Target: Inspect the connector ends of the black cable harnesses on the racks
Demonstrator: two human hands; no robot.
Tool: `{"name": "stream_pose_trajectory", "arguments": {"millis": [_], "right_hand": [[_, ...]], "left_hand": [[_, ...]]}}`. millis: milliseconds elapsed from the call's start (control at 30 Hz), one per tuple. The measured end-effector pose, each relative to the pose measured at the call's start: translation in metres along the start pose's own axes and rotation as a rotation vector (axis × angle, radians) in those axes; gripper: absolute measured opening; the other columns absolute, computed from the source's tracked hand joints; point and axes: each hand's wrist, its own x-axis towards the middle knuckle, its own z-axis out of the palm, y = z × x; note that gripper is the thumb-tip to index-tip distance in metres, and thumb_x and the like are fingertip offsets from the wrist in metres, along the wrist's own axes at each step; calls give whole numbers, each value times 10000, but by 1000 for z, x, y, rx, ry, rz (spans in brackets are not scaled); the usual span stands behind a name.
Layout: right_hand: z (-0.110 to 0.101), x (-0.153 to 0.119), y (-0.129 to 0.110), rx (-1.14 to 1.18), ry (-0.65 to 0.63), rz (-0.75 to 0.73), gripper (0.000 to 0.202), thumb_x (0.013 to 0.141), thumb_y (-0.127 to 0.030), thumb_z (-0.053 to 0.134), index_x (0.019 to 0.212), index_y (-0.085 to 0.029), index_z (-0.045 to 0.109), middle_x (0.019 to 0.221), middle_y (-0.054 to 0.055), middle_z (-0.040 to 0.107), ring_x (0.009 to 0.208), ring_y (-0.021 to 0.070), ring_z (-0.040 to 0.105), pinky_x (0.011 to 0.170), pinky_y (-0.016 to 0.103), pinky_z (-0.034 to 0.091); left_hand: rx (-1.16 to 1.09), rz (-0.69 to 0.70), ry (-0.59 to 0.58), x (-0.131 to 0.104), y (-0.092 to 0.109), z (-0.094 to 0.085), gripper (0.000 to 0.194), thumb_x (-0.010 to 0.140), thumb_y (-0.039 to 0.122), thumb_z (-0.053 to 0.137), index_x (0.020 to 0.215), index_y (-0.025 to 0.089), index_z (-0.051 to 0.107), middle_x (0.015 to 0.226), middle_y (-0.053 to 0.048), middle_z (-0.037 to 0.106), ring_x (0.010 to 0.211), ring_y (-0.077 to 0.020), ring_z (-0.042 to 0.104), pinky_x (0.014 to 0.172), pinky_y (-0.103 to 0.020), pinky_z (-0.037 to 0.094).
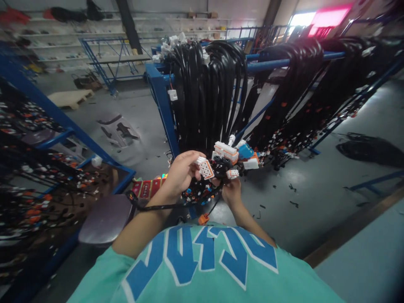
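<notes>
- Just ahead of our shirt [202, 261], our left hand [183, 170] has its grip closed on a white connector [205, 168].
- Close beside, our right hand [232, 192] curls beneath a smaller white connector [232, 174]; that grip's half hidden, so we can't tell how firmly it's shut.
- We'd judge the connectors partly gathered here, the blue connector [245, 149] and others splaying unevenly.
- Beyond, black cables [210, 97] drape over our blue rack [268, 65], connector ends dangling.
</notes>
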Motion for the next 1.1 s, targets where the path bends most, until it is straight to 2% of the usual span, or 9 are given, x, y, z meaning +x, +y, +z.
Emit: {"name": "stream_pose_trajectory", "arguments": {"millis": [167, 300, 433, 500, 600, 700, 767, 900, 1100], "right_hand": [[-5, 5, -7, -167, 22, -6, 262, 642, -417, 618, 789, -202, 633, 599, -6, 629, 727, 207, 611, 667, 278, 485], [-3, 7, 1, -154, -22, -3, 334, 636, -426, 623, 886, -206, 649, 680, -1, 670, 695, 197, 618, 654, 281, 493], [3, 5, 11, -80, -52, 30, 337, 637, -426, 626, 889, -204, 657, 727, 12, 683, 693, 197, 626, 645, 292, 498], [4, 5, 12, -44, -50, 47, 336, 629, -421, 636, 880, -199, 660, 739, 21, 687, 708, 203, 630, 641, 295, 498], [4, 5, 10, -7, -20, 69, 333, 611, -407, 651, 864, -192, 668, 770, 26, 691, 737, 208, 630, 667, 309, 499], [4, 5, 7, 34, 3, 79, 317, 594, -386, 660, 841, -188, 673, 798, 21, 689, 762, 206, 620, 704, 323, 493], [5, 5, 5, 75, -5, 81, 292, 594, -376, 657, 815, -186, 670, 796, 16, 683, 768, 199, 609, 717, 324, 487], [7, 3, 1, 152, -28, 104, 260, 609, -373, 649, 782, -179, 656, 797, 21, 668, 769, 190, 590, 723, 317, 478], [8, -2, -7, 229, 34, 175, 304, 568, -377, 674, 780, -160, 645, 753, 30, 668, 723, 194, 586, 700, 326, 479]], "left_hand": [[-36, 98, -25, 1, -13, -3, 111, 648, 241, 571, 628, 133, 572, 483, 30, 498, 361, -66, 420, 338, -186, 341], [20, 231, -47, 0, -5, -6, 17, 583, 132, 572, 597, 130, 581, 585, 13, 568, 527, -73, 515, 489, -168, 404], [190, 267, -345, -2, 17, -6, 366, 559, 127, 621, 921, 173, 655, 887, -26, 665, 873, -186, 594, 737, -257, 459], [336, 296, -417, -2, 24, -5, 378, 586, 143, 646, 962, 173, 660, 966, -42, 664, 941, -213, 580, 808, -288, 442], [430, 334, -270, 1, 22, -4, 336, 629, 178, 657, 964, 163, 666, 938, -48, 669, 843, -191, 599, 763, -283, 446], [343, 286, -134, 6, 13, -6, 361, 646, 221, 665, 1000, 152, 651, 787, -34, 666, 661, -145, 585, 634, -251, 443], [228, 227, -110, 9, 8, -7, 388, 623, 209, 680, 1005, 149, 642, 713, -17, 652, 594, -124, 566, 586, -233, 435], [38, 89, -106, 13, 5, -10, 361, 583, 165, 673, 943, 149, 644, 719, -24, 656, 580, -121, 583, 556, -225, 449], [23, 12, -122, 12, 7, -14, 244, 591, 165, 631, 835, 160, 638, 697, -4, 624, 542, -97, 572, 480, -189, 446]]}}
